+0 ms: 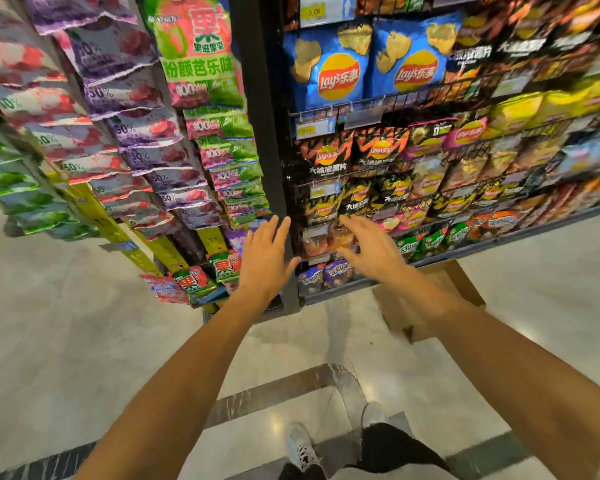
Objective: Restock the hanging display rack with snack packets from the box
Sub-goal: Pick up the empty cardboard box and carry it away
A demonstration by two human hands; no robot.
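Observation:
The hanging display rack [271, 168] stands in front of me, with columns of green, purple and red snack packets [219, 133] hanging on its left face. A cardboard box [465, 289] lies on the floor at the rack's foot, partly behind my right forearm; its contents are hidden. My left hand [265, 261] reaches toward the rack's dark corner post with fingers straight and spread, holding nothing. My right hand [371, 245] is stretched out in front of the low chip shelves, fingers spread, also holding nothing.
Wire shelves on the right face carry blue Lay's bags [329, 67] and black chip bags [326, 157]. Loose green and red packets [194, 282] lie at the rack's base. The pale tiled floor [66, 323] spreads around; my shoes [302, 445] stand below.

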